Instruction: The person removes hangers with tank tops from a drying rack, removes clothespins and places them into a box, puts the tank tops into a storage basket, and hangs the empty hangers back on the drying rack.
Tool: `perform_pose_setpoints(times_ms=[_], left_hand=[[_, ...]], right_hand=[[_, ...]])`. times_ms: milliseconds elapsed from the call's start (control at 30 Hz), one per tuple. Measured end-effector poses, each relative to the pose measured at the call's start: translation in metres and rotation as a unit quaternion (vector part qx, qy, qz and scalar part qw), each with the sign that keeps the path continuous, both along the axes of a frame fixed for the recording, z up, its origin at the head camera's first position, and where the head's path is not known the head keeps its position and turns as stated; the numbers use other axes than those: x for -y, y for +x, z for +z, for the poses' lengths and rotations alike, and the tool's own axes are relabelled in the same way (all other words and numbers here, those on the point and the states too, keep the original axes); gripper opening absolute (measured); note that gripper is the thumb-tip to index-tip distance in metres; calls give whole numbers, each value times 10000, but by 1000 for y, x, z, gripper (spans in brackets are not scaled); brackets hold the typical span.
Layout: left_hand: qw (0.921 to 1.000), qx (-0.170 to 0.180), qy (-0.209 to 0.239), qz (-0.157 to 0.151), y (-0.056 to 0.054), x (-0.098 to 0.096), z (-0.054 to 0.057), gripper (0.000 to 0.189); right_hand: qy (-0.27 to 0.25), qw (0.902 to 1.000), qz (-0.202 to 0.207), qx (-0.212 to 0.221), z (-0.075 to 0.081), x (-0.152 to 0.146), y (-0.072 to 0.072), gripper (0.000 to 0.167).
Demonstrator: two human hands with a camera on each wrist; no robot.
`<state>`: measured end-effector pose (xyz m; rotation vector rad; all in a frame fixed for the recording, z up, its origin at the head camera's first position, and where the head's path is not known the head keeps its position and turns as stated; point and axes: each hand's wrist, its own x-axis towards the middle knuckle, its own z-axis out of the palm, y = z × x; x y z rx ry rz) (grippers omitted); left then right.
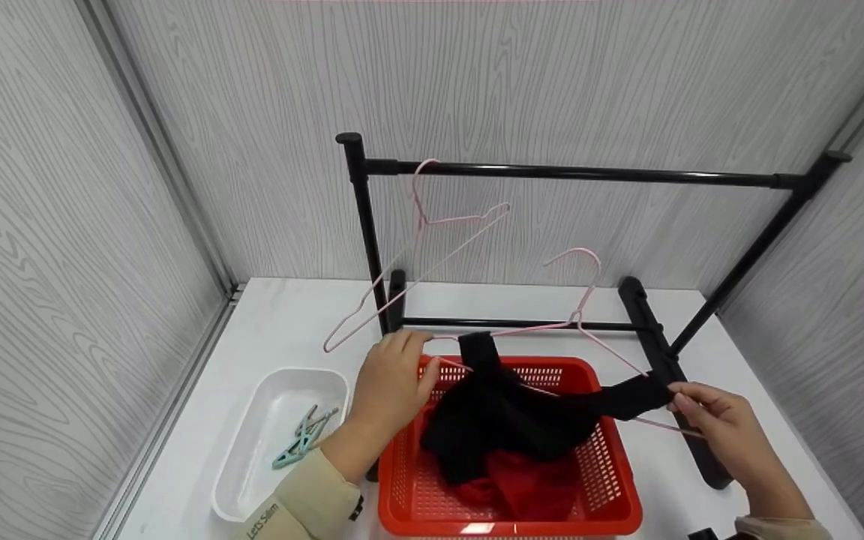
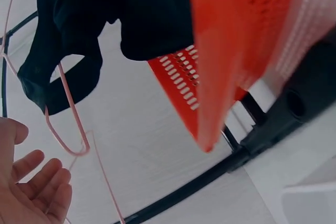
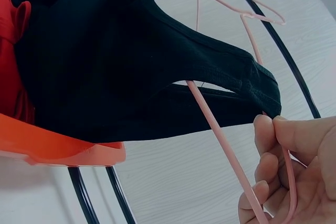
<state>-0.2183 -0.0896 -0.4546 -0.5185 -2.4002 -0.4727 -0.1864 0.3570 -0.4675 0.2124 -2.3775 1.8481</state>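
Observation:
A black tank top (image 1: 507, 412) hangs by its shoulder straps on a pink wire hanger (image 1: 582, 319), its lower part down in a red basket (image 1: 507, 529). My right hand (image 1: 724, 427) pinches the edge of one strap (image 3: 262, 90) between thumb and forefinger. The hanger's end passes by the curled fingers of that hand. My left hand (image 1: 394, 375) is beside the hanger's other end, near the second strap (image 1: 479, 352). In the left wrist view its fingers (image 2: 50, 182) are loosely bent and hold nothing. Red cloth (image 1: 529, 484) lies under the top in the basket.
Behind the basket stands a black garment rack (image 1: 582, 173), with another pink hanger (image 1: 421, 217) on its bar. To the left, a white tray (image 1: 233, 457) contains teal clothespins (image 1: 301, 442). Grey wood-grain panels (image 1: 477, 90) enclose the white table (image 1: 274, 315).

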Motion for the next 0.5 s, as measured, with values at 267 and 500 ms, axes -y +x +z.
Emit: perform_pose_setpoints(times_ms=[267, 500], left_hand=[[9999, 143, 1, -50, -8, -27, 8, 40], [9992, 347, -120, -163, -9, -41, 7, 47]], right_hand=[[16, 9996, 260, -142, 3, 2, 2, 16], [116, 9995, 248, -130, 3, 4, 2, 16]])
